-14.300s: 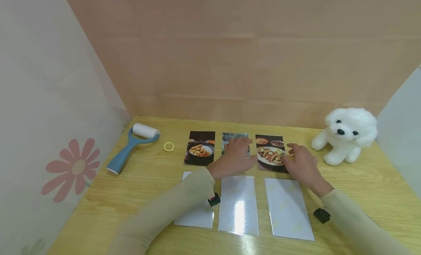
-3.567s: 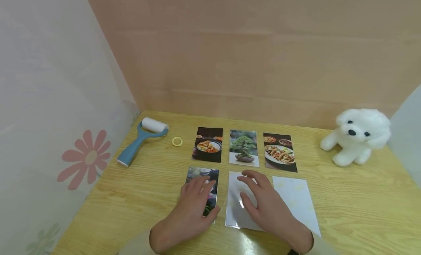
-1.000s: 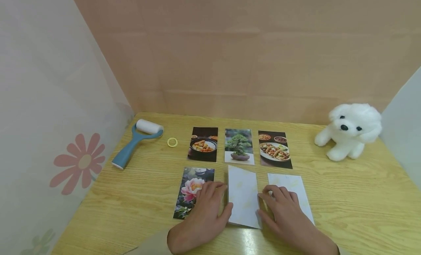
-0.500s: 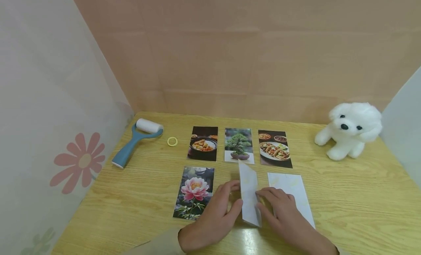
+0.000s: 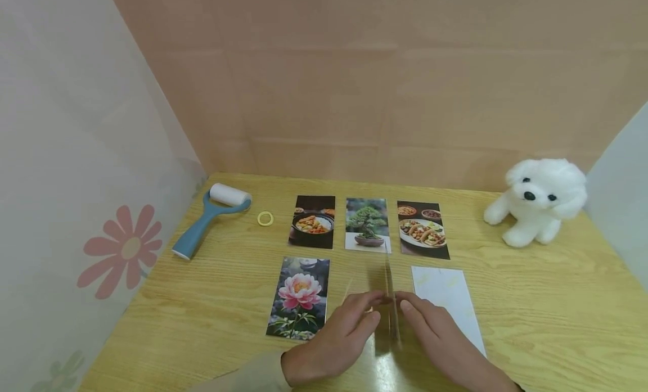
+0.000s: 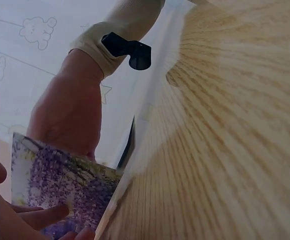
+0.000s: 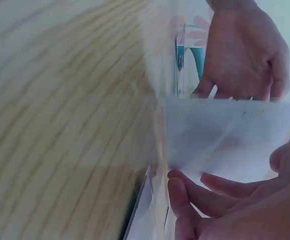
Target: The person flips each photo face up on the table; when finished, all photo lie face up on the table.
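Note:
A photo card [image 5: 388, 274] stands on its long edge between both hands, seen nearly edge-on in the head view. Its picture side, with purple hanging blossoms, faces my left hand [image 5: 334, 341]; extended fingers of that hand lie against the picture [image 6: 60, 175] in the left wrist view. On the plain white back [image 7: 225, 132], fingertips of my right hand [image 5: 442, 338] touch low near the table. To the left lies a peony photo card [image 5: 298, 296], picture up. A white-backed card [image 5: 448, 302] lies face down, partly behind the right hand.
Behind lie three picture-up cards: a rice bowl [image 5: 312, 223], a bonsai [image 5: 367, 223] and tacos [image 5: 423, 230]. A blue-handled lint roller [image 5: 207, 217] and a yellow ring [image 5: 265, 218] are at left. A white plush dog [image 5: 539, 201] sits at back right.
The middle card, white side up and slightly lifted a second ago, has swung upright about its right edge. My left hand has moved right with it. The peony card, white side up earliest, now shows its picture.

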`<state>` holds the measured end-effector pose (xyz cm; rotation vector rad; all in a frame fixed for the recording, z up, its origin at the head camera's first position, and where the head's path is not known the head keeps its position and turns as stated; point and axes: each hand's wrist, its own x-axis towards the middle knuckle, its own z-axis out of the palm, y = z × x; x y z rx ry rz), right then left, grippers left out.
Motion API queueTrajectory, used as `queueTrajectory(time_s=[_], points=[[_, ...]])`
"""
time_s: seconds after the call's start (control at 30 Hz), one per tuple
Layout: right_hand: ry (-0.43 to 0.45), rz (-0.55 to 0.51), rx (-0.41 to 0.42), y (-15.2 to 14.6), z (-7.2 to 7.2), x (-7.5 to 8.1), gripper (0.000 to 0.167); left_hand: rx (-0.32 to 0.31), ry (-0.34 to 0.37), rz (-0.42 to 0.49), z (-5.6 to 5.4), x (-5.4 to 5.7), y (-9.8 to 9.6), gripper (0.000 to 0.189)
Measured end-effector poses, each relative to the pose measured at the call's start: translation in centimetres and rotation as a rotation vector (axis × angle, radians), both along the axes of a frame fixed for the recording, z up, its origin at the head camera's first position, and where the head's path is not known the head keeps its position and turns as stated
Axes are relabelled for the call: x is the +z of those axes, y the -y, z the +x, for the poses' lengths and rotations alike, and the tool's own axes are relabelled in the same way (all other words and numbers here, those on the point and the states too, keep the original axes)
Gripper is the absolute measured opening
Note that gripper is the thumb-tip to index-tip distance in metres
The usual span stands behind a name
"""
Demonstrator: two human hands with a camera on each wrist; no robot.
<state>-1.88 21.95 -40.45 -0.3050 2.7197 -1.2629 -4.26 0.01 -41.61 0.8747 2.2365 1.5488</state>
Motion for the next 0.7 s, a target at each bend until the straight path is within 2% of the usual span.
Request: queueTrajectory(time_s=[0.1, 0.17, 0.3, 0.4, 0.53, 0.63, 0.7], points=[[0.077, -0.065, -0.019, -0.1, 0.0, 0.0, 0.047, -0.02, 0.003, -0.018, 0.0, -0.2, 0.0, 0.045], [0.16, -0.116, -0.045, -0.2, 0.0, 0.1, 0.054, -0.019, -0.001, -0.029, -0.1, -0.2, 0.0, 0.046], [0.291, -0.221, -0.081, -0.5, 0.0, 0.5, 0.069, -0.006, -0.055, -0.042, -0.2, -0.4, -0.1, 0.045], [0.325, -0.277, -0.083, -0.8, -0.1, 0.8, 0.067, 0.003, -0.103, -0.047, -0.2, -0.4, -0.1, 0.043], [0.355, -0.376, -0.053, -0.9, -0.3, 1.3, 0.066, 0.014, -0.127, -0.074, -0.1, -0.4, 0.0, 0.044], [0.38, -0.472, -0.038, -0.9, -0.2, 1.3, 0.068, 0.03, -0.109, -0.099, -0.1, -0.4, 0.0, 0.045], [0.363, -0.535, -0.043, -1.0, -0.2, 1.1, 0.066, 0.043, -0.089, -0.105, -0.1, -0.4, 0.1, 0.045]])
